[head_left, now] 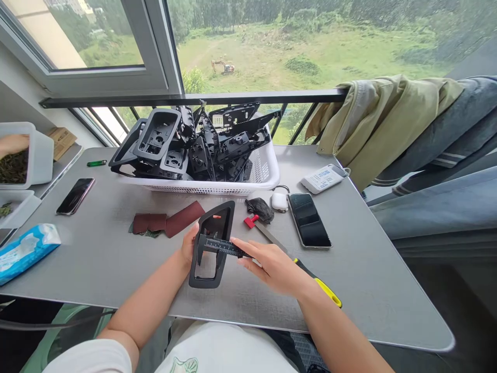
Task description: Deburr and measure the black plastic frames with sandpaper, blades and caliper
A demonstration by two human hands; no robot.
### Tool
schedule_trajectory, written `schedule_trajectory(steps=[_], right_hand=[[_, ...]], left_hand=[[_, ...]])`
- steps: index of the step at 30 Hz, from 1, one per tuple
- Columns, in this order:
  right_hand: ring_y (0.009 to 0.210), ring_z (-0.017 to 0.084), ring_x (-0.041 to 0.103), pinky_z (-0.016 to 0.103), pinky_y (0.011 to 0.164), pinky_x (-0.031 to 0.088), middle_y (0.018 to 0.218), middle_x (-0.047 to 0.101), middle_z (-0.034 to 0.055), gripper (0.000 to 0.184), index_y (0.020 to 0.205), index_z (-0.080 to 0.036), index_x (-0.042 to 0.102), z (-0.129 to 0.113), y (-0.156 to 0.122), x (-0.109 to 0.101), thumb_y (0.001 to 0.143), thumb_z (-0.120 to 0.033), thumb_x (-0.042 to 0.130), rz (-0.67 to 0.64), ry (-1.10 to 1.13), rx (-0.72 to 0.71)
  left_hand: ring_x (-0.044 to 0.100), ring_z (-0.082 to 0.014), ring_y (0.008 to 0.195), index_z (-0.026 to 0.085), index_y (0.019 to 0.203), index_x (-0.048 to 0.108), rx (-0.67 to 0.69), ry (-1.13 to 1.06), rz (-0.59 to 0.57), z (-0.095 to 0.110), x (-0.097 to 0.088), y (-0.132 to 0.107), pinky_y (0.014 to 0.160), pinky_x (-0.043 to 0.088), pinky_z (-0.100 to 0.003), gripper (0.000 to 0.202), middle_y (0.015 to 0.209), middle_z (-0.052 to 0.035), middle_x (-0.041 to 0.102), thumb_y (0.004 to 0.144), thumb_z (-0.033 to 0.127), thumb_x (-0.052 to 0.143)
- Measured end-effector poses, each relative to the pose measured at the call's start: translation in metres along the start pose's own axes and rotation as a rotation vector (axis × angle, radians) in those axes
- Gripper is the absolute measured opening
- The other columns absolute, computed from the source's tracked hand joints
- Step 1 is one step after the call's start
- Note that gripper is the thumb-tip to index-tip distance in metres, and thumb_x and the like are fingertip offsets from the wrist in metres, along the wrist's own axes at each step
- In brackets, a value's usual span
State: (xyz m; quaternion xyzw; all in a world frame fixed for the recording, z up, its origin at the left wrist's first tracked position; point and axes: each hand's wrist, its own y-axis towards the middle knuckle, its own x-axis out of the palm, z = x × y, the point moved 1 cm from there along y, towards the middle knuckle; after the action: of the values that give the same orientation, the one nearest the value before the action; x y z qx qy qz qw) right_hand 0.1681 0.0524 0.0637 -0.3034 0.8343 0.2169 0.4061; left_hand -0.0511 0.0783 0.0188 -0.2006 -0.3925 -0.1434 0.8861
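Observation:
My left hand (pixel 189 245) grips a black plastic door-handle bezel (pixel 198 259), holding it upright on its edge above the grey table (pixel 97 264). My right hand (pixel 272 267) holds a black plastic vernier caliper (pixel 224 247) whose jaws lie across the bezel's opening. Just beyond my right hand are a red-handled scraper (pixel 264 230) and a yellow-and-black screwdriver (pixel 320 282), partly hidden by my wrist. Strips of reddish-brown sandpaper (pixel 166 220) lie left of the bezel.
A white basket (pixel 248 187) heaped with black plastic parts stands at the back. Two phones (pixel 75 196) (pixel 309 220), a white earbud case (pixel 279 202), a tissue pack (pixel 27 253) and a white device (pixel 323 178) lie around. Another person's hand (pixel 13 145) reaches into a white bin.

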Motion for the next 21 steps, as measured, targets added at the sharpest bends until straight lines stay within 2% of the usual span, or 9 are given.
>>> schedule_trajectory(steps=[3,5,7,10,12,14,17,21], right_hand=[[0.066,0.019,0.065,0.028,0.060,0.045,0.081,0.071,0.0048,0.040,0.136,-0.016,0.048,0.000,0.001,0.001,0.100,-0.034,0.043,0.010,-0.067,0.093],[0.058,0.019,0.062,0.028,0.057,0.042,0.069,0.068,0.0020,0.036,0.126,-0.013,0.052,-0.002,0.001,0.002,0.098,-0.033,0.043,0.014,-0.066,0.174],[0.053,0.018,0.058,0.029,0.055,0.040,0.061,0.063,-0.0010,0.028,0.114,-0.014,0.055,-0.005,0.000,0.002,0.095,-0.030,0.042,0.014,-0.046,0.217],[0.062,0.018,0.062,0.029,0.062,0.045,0.075,0.069,0.0025,0.021,0.106,-0.018,0.056,-0.006,-0.002,0.002,0.093,-0.025,0.042,0.031,0.006,0.179],[0.073,0.019,0.066,0.030,0.068,0.048,0.092,0.072,0.0065,0.023,0.112,-0.019,0.057,-0.004,-0.004,0.000,0.095,-0.027,0.042,0.031,0.061,0.126],[0.080,0.019,0.067,0.030,0.071,0.050,0.099,0.072,0.0080,0.029,0.120,-0.018,0.055,0.000,-0.005,-0.001,0.099,-0.032,0.041,0.009,0.115,0.067],[0.076,0.019,0.066,0.028,0.066,0.049,0.090,0.072,0.0069,0.037,0.128,-0.018,0.055,0.006,-0.004,-0.001,0.102,-0.038,0.038,-0.022,0.088,0.013],[0.064,0.017,0.064,0.026,0.057,0.044,0.080,0.070,0.0049,0.043,0.136,-0.019,0.053,0.009,-0.002,-0.001,0.103,-0.039,0.035,0.008,-0.108,0.066]], left_hand=[[0.066,-0.0392,0.108,0.016,0.108,0.071,0.028,0.045,0.004,0.003,-0.002,0.001,0.091,0.050,-0.049,0.058,0.104,-0.0131,0.076,0.066,0.056,0.074],[0.067,-0.0391,0.106,0.016,0.110,0.071,0.022,0.080,0.000,0.004,0.001,0.002,0.088,0.051,-0.048,0.064,0.107,-0.0139,0.075,0.063,0.060,0.075],[0.067,-0.0383,0.105,0.017,0.114,0.069,-0.001,0.108,-0.007,0.006,0.004,0.002,0.087,0.052,-0.046,0.070,0.110,-0.0140,0.074,0.060,0.062,0.075],[0.067,-0.0371,0.105,0.018,0.120,0.067,-0.014,0.120,-0.007,0.007,0.005,0.001,0.084,0.053,-0.044,0.074,0.113,-0.0134,0.073,0.060,0.061,0.075],[0.067,-0.0369,0.105,0.018,0.120,0.066,-0.002,0.116,-0.005,0.007,0.004,0.002,0.083,0.053,-0.043,0.072,0.112,-0.0136,0.073,0.062,0.061,0.073],[0.066,-0.0366,0.106,0.018,0.119,0.067,0.012,0.115,-0.009,0.007,0.002,0.002,0.082,0.053,-0.041,0.070,0.111,-0.0138,0.073,0.064,0.060,0.072],[0.066,-0.0363,0.106,0.019,0.119,0.067,0.013,0.125,-0.017,0.009,0.001,0.003,0.082,0.052,-0.041,0.069,0.112,-0.0133,0.073,0.064,0.060,0.072],[0.066,-0.0376,0.106,0.020,0.120,0.067,0.028,0.154,0.011,0.013,0.002,0.003,0.087,0.051,-0.046,0.073,0.111,-0.0132,0.073,0.062,0.064,0.073]])
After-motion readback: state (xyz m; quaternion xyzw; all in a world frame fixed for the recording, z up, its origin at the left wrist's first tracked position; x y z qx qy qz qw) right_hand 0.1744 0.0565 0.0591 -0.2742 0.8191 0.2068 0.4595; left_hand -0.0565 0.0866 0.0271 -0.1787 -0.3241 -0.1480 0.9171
